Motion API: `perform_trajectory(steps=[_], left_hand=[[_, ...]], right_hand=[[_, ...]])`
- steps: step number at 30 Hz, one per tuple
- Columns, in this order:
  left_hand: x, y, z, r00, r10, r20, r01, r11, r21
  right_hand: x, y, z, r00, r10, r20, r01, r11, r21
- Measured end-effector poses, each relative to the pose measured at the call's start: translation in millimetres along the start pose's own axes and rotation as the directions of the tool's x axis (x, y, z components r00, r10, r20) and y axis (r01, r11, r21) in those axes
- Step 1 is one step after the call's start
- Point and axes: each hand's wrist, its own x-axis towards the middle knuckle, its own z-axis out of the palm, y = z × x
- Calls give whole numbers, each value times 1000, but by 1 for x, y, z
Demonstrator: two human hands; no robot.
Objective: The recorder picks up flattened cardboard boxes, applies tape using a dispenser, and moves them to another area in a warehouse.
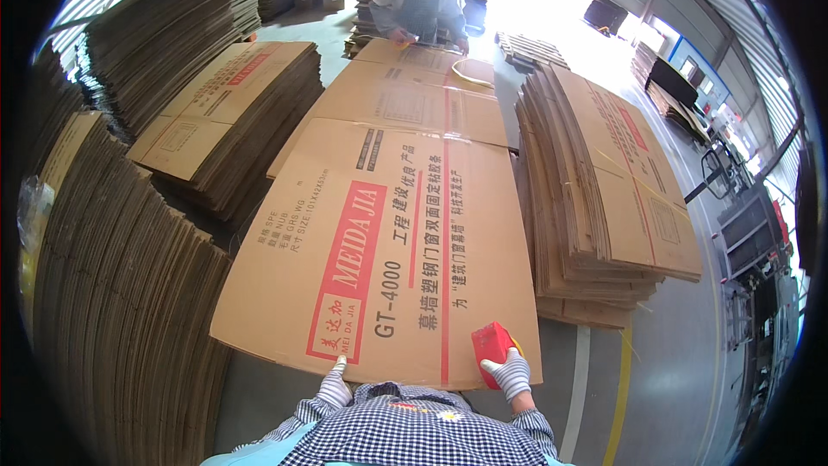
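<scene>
A large flattened cardboard box (483,233) with red and black printing lies in front of me, its near edge close to my waist. My left hand (335,384), in a striped glove, is closed on that near edge, thumb on top and the other fingers hidden. At the near right corner my right hand (511,374), gloved alike, is closed around a red, block-shaped hand-held object (492,343) with a bit of yellow beside it. This object is on or just above the cardboard; its exact kind is unclear.
Across the cardboard stands another person (420,4), hands near its far end, where a pale yellow loop (473,72) lies. Stacks of flattened boxes rise at the left (129,293) and right (561,198). Metal equipment (750,233) stands farther right, past painted floor lines (619,397).
</scene>
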Motion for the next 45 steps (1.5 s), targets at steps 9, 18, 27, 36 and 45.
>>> perform_trajectory(steps=[9, 18, 27, 36, 45], left_hand=[[16, 1, -16, 998, -64, -21, 64, 998, -4], [34, 5, -37, 993, -84, 87, 82, 996, 30], [14, 0, -9, 999, -46, -1, 46, 996, 71], [30, 1, -33, 997, -39, 70, 35, 998, 58], [13, 1, -12, 999, -32, 35, 28, 994, 105]], right_hand=[[0, -4, -1, 1000, -10, 3, 10, 1000, -23], [1, -6, -5, 997, 4, 75, -1, 999, -40], [4, 2, 2, 997, 20, 72, -18, 1000, -22], [1, -4, -1, 997, 12, 81, -9, 999, -38], [4, -3, 2, 998, -2, 63, 4, 999, -41]])
